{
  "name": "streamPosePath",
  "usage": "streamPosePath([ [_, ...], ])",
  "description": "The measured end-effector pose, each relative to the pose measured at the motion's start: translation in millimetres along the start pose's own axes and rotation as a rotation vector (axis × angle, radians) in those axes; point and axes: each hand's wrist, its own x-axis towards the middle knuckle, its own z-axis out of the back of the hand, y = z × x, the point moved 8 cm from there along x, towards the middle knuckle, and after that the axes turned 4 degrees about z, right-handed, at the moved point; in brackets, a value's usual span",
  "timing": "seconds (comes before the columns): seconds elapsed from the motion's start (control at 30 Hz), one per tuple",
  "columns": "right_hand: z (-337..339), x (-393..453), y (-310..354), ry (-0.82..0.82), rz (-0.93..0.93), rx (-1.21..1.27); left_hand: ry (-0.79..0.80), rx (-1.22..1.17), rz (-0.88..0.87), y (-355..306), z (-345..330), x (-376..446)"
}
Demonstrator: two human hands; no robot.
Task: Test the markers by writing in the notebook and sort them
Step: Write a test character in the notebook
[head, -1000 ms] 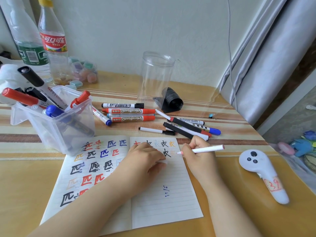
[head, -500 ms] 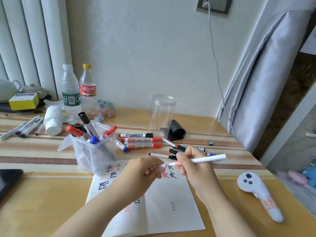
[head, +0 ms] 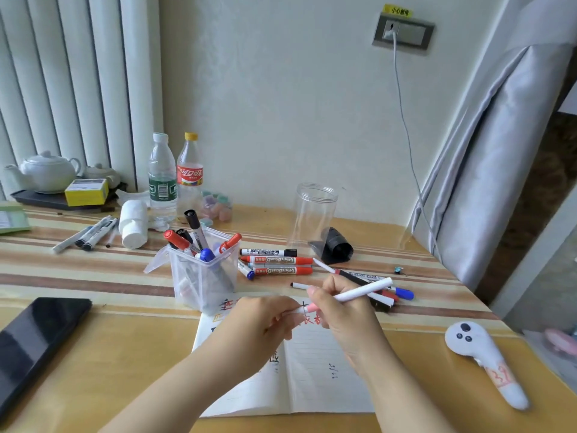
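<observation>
My right hand [head: 345, 310] grips a thin white marker [head: 363, 291] with a pink tip end, held above the open notebook [head: 315, 379]. My left hand [head: 265, 320] pinches a small white cap [head: 292, 311] at the marker's pink tip. The notebook lies on the table below both hands, with coloured test characters partly hidden by my hands. A clear plastic bin [head: 203, 276] holding several markers stands left of the notebook. Loose markers [head: 281, 265] lie in a row behind the notebook, and more loose markers [head: 390, 292] lie behind my right hand.
An empty clear jar [head: 315, 214] and a black object [head: 335, 245] stand at the back. Two bottles [head: 175, 179], a white roll [head: 132, 225] and more pens [head: 87, 234] sit back left. A black phone [head: 34, 339] lies left, a white controller [head: 480, 354] right.
Both hands rose off the notebook page. The left hand came to the marker's pink tip with the cap. The camera view tilted upward and pulled back.
</observation>
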Motion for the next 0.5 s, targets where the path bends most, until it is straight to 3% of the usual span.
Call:
streamPosePath([
  [0.27, -35, 6, -2, 0.013, -0.040, 0.171, -0.112, 0.015, -0.105, -1, 27, -11],
  [0.5, -66, 7, -14, 0.016, -0.166, 0.280, -0.185, -0.011, 0.008, 18, 47, -22],
])
